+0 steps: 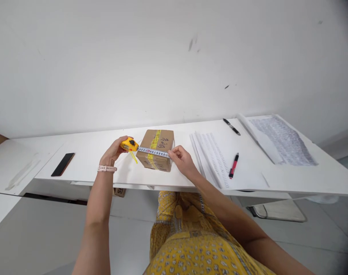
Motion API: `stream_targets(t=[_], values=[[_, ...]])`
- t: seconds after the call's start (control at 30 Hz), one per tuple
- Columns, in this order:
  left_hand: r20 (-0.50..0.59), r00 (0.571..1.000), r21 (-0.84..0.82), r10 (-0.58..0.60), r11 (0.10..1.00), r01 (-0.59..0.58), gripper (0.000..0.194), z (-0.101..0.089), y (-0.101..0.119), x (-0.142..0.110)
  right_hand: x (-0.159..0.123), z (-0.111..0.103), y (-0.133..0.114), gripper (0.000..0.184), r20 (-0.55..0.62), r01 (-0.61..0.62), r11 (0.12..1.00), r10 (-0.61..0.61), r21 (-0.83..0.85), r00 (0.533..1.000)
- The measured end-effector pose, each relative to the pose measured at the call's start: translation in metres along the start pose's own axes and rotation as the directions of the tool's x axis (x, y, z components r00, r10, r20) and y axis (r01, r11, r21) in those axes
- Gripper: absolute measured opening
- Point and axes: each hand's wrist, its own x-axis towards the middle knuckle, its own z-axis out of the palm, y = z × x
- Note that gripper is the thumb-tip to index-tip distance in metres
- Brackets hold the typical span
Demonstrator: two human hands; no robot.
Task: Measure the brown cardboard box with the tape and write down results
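Observation:
A small brown cardboard box (168, 140) with yellow tape and dark handwriting on top sits on the white table. My left hand (114, 149) is closed around a yellow tape measure (129, 144) just left of the box. The measure's blade (153, 151) is drawn out across the box near its front top edge, its numbers facing up. At the box's right side, my right hand (181, 158) pinches the free end of the blade. A yellow strap (133, 157) hangs from the tape measure's case.
A dark phone (63, 164) lies on the table (85, 149) at the left. To the right are stacked paper sheets (211, 152), a red pen (234, 165), a black pen (231, 126) and more printed papers (280, 139). A white wall (151, 68) rises behind the table.

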Motion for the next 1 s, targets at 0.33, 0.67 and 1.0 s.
stream_targets(t=[0.33,0.67,1.0], values=[[0.129,0.991,0.099,0.024,0.994,-0.037,0.051,-0.003,-0.004,-0.019,0.010,0.008,0.004,0.043,0.030,-0.103,0.990,0.100,0.101,0.994],[0.205,0.978,0.190,0.029,0.979,-0.069,0.051,-0.020,-0.010,-0.022,0.014,0.000,-0.001,0.045,0.086,-0.124,0.987,0.116,0.100,0.990],[0.329,0.944,0.374,0.032,0.913,-0.161,0.063,-0.014,0.024,-0.061,0.022,-0.011,-0.008,0.026,0.216,-0.050,0.998,0.056,-0.037,0.975]])
